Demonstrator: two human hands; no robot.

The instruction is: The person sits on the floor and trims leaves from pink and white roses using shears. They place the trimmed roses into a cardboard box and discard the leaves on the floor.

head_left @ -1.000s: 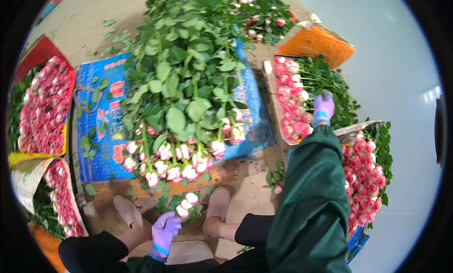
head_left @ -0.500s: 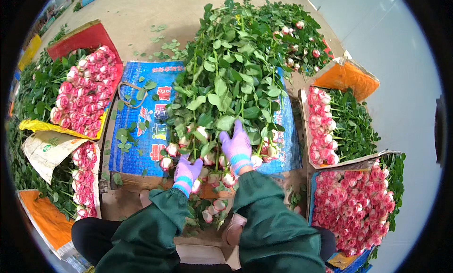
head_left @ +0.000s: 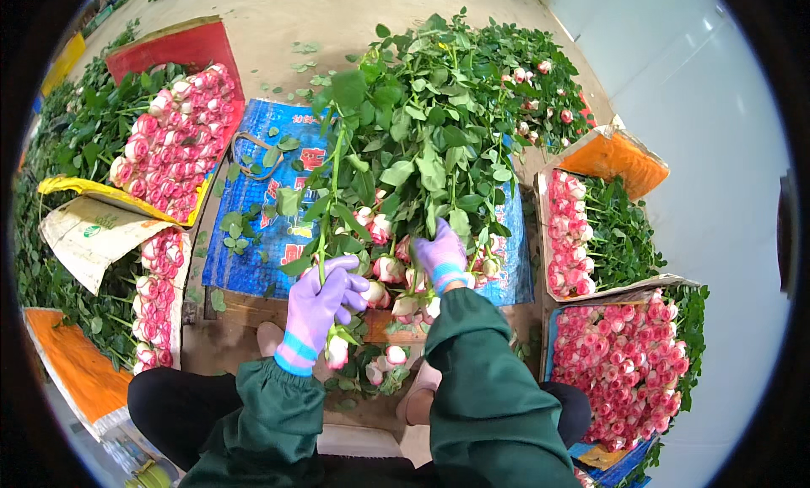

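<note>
My left hand (head_left: 319, 307), in a lilac glove with a striped cuff, is closed round the stem of a single rose (head_left: 337, 351). The white bloom with pink edges hangs below the fingers, and its leafy stem (head_left: 335, 180) rises upright above them. Nearer the middle, my right hand (head_left: 440, 253), gloved alike, is at the bloom end of a large heap of leafy roses (head_left: 430, 134). Its fingers are bent in among leaves and stems; what they grip is hidden. Pink-and-white blooms (head_left: 390, 269) of the heap point toward me, over the near edge of a blue printed sheet (head_left: 245, 264).
Rose bundles in wraps line both sides: left ones with red (head_left: 173, 45), yellow (head_left: 93, 187) and orange (head_left: 72, 361) covers, right ones by an orange flap (head_left: 612, 157) and a dense pink bundle (head_left: 624, 366). Fallen blooms (head_left: 384, 366) lie between my feet. A pale wall (head_left: 700, 108) stands right.
My left hand has drawn one rose from the heap, leftward and toward me, its stem now upright. My right hand has shifted slightly right. The whole view has turned a little.
</note>
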